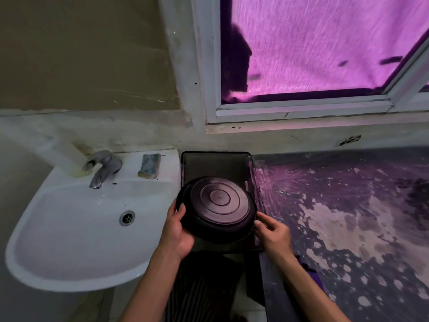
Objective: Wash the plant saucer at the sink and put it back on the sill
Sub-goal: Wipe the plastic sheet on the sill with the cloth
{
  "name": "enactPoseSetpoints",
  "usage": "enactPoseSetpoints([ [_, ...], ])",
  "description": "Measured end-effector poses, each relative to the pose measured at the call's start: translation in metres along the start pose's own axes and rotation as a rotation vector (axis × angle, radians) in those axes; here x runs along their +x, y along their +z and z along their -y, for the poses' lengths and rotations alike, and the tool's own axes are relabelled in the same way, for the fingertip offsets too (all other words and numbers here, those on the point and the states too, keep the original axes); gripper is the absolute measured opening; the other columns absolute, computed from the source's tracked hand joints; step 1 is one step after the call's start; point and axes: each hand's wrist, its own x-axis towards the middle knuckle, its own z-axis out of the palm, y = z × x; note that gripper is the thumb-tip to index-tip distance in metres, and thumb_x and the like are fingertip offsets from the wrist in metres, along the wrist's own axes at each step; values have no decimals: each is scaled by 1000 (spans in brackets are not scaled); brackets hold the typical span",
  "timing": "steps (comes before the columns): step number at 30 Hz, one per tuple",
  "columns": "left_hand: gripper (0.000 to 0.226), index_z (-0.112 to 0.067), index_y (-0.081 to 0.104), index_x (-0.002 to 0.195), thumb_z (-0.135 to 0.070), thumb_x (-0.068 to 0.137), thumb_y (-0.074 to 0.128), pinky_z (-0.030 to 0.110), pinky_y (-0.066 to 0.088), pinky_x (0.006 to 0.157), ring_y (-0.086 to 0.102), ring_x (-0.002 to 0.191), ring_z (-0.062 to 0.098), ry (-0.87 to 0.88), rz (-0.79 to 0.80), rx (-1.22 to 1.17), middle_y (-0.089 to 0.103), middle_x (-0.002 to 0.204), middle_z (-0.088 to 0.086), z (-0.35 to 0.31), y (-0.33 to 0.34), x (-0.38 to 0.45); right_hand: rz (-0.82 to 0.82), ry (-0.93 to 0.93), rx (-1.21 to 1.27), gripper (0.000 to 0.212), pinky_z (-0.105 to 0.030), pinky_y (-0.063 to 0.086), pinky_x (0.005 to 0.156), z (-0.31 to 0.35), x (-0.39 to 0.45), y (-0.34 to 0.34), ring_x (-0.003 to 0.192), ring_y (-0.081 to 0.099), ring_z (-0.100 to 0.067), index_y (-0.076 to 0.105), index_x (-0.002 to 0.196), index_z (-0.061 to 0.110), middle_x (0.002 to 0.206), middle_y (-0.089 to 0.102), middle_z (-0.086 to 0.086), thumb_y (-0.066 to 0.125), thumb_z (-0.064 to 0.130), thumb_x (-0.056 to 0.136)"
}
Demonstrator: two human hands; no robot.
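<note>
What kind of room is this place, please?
Probably a small washroom or utility corner: a white wall sink with a tap, a sponge on its ledge, beside a window.

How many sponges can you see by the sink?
1. The sponge lies on the back ledge of the sink, right of the tap. Others could lie outside the view.

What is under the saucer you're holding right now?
A dark rectangular tray lies beneath the round saucer, which the left hand and right hand grip at opposite rims. The tray's middle is covered by the saucer; its contents there cannot be seen.
</note>
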Motion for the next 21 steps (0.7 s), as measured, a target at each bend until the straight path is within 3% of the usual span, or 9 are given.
enactPoseSetpoints([
  [3, 43, -15, 46, 143, -5, 101, 42, 44, 44, 103, 52, 128, 31, 5, -56, 132, 56, 139, 13, 4, -3, 24, -68, -23, -139, 33, -1, 47, 79, 0, 12, 8, 104, 63, -15, 63, 121, -1, 117, 68, -14, 63, -2, 87],
  [4, 43, -12, 48, 142, -5, 100, 45, 44, 42, 107, 53, 127, 30, 21, -88, 234, 57, 138, 14, 5, -5, 30, -84, -21, -175, 33, 3, 43, 75, 0, 17, 9, 103, 61, -12, 63, 121, -1, 118, 67, -14, 62, -3, 88],
  [7, 44, -5, 50, 139, -13, 97, 57, 44, 43, 109, 58, 121, 28, 49, -230, 723, 59, 136, 15, 8, -12, 40, -89, 5, -270, 32, -9, 42, 84, -2, 29, 11, 106, 60, -12, 64, 121, 1, 121, 66, -14, 60, -2, 89],
  [11, 42, -7, 62, 130, -31, 95, 59, 40, 50, 97, 64, 111, 31, 121, -319, 1228, 67, 124, 15, 6, -14, 46, -65, 46, -401, 34, -25, 45, 100, -6, 40, 18, 115, 61, -20, 64, 123, 8, 125, 65, -10, 58, 2, 90],
  [16, 47, -6, 52, 137, -27, 96, 57, 44, 48, 100, 58, 120, 36, 200, -280, 1462, 61, 131, 19, 16, -9, 52, 87, 5, -610, 44, -23, 33, 107, -17, 49, 21, 130, 49, -19, 54, 134, 10, 144, 49, -3, 56, 5, 91],
  [19, 56, -2, 40, 145, -27, 97, 56, 43, 41, 107, 49, 131, 37, 175, -282, 1509, 51, 143, 22, 28, -7, 48, 180, 34, -618, 49, -26, 33, 110, -17, 50, 15, 133, 45, -21, 49, 139, 9, 151, 40, -4, 55, 3, 90],
  [21, 59, -4, 36, 148, -27, 97, 56, 42, 40, 109, 48, 133, 36, 144, -282, 1488, 48, 146, 21, 35, -6, 44, 226, 61, -552, 50, -33, 41, 108, -18, 47, 5, 128, 51, -24, 48, 139, 10, 148, 44, -6, 55, 2, 90],
])
